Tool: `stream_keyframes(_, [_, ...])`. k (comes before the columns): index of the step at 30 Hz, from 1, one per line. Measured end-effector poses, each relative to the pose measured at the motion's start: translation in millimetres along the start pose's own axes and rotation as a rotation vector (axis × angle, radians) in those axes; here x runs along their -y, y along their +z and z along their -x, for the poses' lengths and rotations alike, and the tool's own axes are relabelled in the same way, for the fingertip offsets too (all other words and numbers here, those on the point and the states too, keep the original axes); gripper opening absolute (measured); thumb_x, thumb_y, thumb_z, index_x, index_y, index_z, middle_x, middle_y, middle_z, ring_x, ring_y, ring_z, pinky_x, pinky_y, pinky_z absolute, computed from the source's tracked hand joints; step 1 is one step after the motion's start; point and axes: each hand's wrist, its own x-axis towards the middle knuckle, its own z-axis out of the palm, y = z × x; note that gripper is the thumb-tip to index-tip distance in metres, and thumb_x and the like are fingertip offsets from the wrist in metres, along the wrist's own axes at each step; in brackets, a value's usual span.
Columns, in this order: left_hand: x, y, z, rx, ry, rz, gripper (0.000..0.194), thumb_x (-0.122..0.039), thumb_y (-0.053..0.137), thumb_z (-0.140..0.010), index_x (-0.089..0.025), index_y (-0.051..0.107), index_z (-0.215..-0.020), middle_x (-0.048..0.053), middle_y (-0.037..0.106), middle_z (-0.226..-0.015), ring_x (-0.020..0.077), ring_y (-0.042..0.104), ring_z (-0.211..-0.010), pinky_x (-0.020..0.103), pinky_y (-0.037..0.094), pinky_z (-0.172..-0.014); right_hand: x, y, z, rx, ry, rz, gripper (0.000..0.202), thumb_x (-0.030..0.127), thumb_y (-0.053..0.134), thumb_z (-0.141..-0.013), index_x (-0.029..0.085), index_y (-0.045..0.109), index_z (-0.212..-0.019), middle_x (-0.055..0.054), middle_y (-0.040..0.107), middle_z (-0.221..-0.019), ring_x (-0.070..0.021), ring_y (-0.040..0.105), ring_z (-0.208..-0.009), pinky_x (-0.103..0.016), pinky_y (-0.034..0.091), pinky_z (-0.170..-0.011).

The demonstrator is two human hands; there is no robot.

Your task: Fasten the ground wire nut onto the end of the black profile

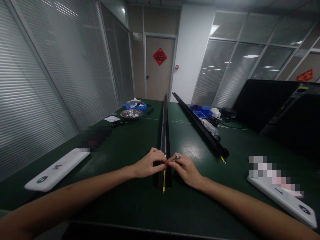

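Observation:
A long, narrow black metal channel [164, 126] lies lengthwise in front of me and runs away toward the far end of the table. Over its near end, my left hand [148, 164] and my right hand [186, 170] meet with fingertips pinched together. Whatever sits between those fingertips is too small and hidden to name. A yellow wire [164, 181] with a ring terminal hangs out below the fingers, past the channel's near part. On my right hand's finger is a small shiny round piece [177, 157], perhaps a ring.
A second black channel [200, 125] lies at right, with a yellow-green wire [222, 159] at its end. Blue trays [199, 114] and a clear plastic bottle [209, 127] sit beyond. A metal bowl [131, 114] stands far left. White devices [57, 170] flank both sides of the green table [120, 200].

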Motion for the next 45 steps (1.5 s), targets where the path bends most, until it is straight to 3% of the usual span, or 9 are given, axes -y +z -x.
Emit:
stream_keyframes(14, [-1.5,-0.1,-0.7,-0.012,-0.017,0.009,0.022,-0.036,0.056,-0.102,-0.020,0.069,-0.097,0.002,0.069,-0.097,0.0198,0.061,-0.099,0.034,0.032,-0.099,-1.5,1.2,-0.1,-0.009,0.002,0.004,0.028,0.033,0.053,-0.107,0.019,0.074,-0.096,-0.006,0.071,-0.092,-0.0199,0.068,-0.086,-0.032,0.053,-0.081])
stream_keyframes(45, [-4.3,-1.1,-1.2,-0.010,-0.026,0.009,0.017,-0.031,0.057,-0.101,-0.021,0.070,-0.100,0.002,0.070,-0.098,0.0195,0.061,-0.098,0.035,0.032,-0.098,-1.3,0.3,-0.4,-0.011,0.015,0.025,0.025,0.033,0.056,-0.106,0.019,0.076,-0.099,-0.005,0.072,-0.091,-0.0192,0.068,-0.085,-0.031,0.053,-0.080])
